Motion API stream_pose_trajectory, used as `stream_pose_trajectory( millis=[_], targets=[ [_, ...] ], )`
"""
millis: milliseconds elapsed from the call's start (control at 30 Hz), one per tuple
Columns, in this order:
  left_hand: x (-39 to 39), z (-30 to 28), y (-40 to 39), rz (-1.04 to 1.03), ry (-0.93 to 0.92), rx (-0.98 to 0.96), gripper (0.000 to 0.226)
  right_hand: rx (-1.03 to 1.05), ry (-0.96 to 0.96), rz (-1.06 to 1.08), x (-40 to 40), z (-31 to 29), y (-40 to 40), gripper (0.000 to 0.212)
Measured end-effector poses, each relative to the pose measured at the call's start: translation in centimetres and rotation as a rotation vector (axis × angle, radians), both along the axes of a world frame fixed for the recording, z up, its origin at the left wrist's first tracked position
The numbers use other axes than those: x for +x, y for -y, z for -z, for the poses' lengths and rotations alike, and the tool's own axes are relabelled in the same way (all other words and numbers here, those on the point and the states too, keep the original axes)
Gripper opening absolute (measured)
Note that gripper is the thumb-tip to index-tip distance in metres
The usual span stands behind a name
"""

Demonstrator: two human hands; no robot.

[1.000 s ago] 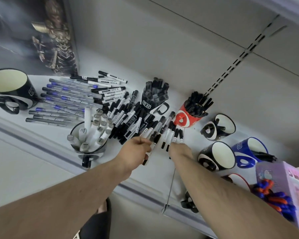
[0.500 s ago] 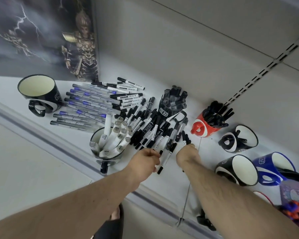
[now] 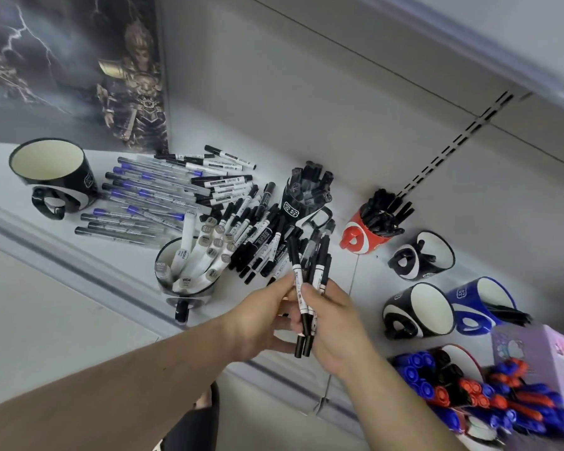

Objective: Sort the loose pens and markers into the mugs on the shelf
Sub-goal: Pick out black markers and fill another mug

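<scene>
White shelf [image 3: 79, 265] runs along a grey back wall [image 3: 306, 92] w/ a slotted rail [image 3: 450, 148] – dark poster [image 3: 69, 60] propped at the left end. Loose markers [image 3: 258, 236] lie piled mid-shelf, blue pens [image 3: 144, 196] beside them, mugs [image 3: 417, 310] scattered around. Both hands are raised over the pile: left hand [image 3: 258, 320] and right hand [image 3: 336, 327] each hold a grip curled round one marker bundle [image 3: 306, 288] – upright, off the shelf.
</scene>
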State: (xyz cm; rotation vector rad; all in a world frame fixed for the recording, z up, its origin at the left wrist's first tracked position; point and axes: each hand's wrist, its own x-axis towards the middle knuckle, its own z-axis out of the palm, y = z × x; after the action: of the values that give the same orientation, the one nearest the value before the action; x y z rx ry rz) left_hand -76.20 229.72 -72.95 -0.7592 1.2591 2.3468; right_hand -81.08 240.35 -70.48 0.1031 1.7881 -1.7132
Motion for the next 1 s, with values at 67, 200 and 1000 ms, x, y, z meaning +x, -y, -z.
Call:
stream_pose_trajectory(
  millis=[67,200,1000],
  targets=[
    [0.0,-0.4,-0.7,0.01,-0.035,0.116,0.054,-0.006,-0.03,0.008,0.5,0.1,-0.3,0.011],
    [-0.1,-0.5,-0.9,-0.028,-0.082,0.192,0.039,-0.095,0.046,-0.01,0.5,0.0,-1.2,0.027],
    [-0.7,-0.8,-3.3,0.246,-0.142,-0.195,0.025,0.146,0.018,0.11,-1.1,0.2,-2.0,0.014]
  ],
)
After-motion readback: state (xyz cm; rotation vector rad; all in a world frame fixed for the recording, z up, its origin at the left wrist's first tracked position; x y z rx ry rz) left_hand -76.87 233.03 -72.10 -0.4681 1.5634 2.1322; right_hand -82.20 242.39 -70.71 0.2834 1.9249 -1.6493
